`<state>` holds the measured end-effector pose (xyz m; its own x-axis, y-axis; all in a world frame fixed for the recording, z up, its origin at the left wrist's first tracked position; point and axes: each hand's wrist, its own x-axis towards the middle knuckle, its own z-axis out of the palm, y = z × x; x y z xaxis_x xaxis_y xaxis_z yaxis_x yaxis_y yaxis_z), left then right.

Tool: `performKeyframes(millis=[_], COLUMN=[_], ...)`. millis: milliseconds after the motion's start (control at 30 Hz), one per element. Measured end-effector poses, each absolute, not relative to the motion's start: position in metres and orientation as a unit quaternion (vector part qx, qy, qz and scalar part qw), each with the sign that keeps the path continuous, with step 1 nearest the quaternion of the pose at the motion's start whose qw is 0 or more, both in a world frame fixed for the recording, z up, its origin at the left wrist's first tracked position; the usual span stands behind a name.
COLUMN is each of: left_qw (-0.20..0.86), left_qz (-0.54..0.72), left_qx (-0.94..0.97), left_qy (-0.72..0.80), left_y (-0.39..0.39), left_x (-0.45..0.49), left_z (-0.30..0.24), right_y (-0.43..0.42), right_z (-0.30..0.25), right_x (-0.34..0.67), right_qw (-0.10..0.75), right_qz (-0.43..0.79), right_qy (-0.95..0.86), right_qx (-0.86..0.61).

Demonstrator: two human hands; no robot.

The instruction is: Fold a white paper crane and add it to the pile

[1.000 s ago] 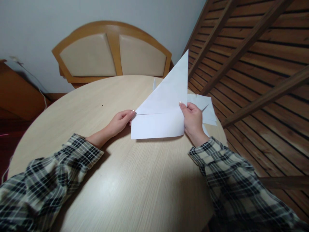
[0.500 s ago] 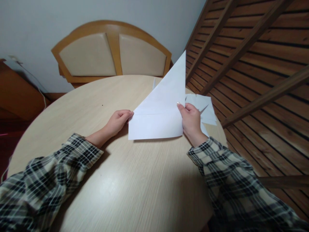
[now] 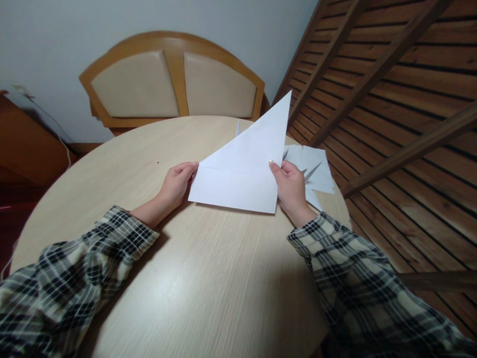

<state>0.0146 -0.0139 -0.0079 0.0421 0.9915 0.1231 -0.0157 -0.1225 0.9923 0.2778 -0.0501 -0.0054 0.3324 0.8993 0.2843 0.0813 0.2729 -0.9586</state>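
A white sheet of paper (image 3: 242, 159) is held up above the table between my two hands. Its upper edge slants from low at the left to a sharp point at the upper right, and a faint crease runs across it. My left hand (image 3: 176, 185) pinches the left corner where the slant begins. On the right edge, my right hand (image 3: 293, 188) grips the sheet with its thumb on the front face; the other fingers are hidden behind.
Other white paper (image 3: 320, 171) with folded, pointed shapes lies at the table's right edge. A thin white tip (image 3: 237, 129) shows behind the held sheet. Beyond the round wooden table (image 3: 208, 278) stands a padded chair (image 3: 179, 74); slatted wood (image 3: 402, 129) rises at the right.
The sheet has rotated clockwise: its left side has risen and shifted left with my left hand, while its upper point has dropped slightly rightward. Both hands keep their hold.
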Motion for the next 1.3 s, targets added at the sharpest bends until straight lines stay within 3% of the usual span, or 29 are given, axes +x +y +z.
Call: performKeyframes(millis=[400, 600, 733, 967, 1300], left_qw=[0.522, 0.569, 0.506, 0.432, 0.442], left_qz=[0.579, 0.483, 0.423, 0.374, 0.393], left_qx=[0.463, 0.515, 0.608, 0.674, 0.676], left_qy=[0.422, 0.421, 0.442, 0.469, 0.440], left_y=[-0.010, -0.016, -0.022, -0.027, -0.026], left_x=[0.011, 0.015, 0.016, 0.015, 0.016], left_z=[-0.005, -0.001, 0.001, 0.005, 0.006], right_y=[-0.052, -0.062, -0.066, -0.065, -0.064], right_z=[-0.003, 0.003, 0.006, 0.002, 0.004], right_x=[0.274, 0.271, 0.269, 0.271, 0.271], right_qw=[0.625, 0.436, 0.348, 0.324, 0.308], right_qz=[0.405, 0.499, 0.509, 0.486, 0.485], right_qy=[-0.453, -0.552, -0.613, -0.653, -0.666], right_qx=[-0.491, -0.506, -0.493, -0.482, -0.476])
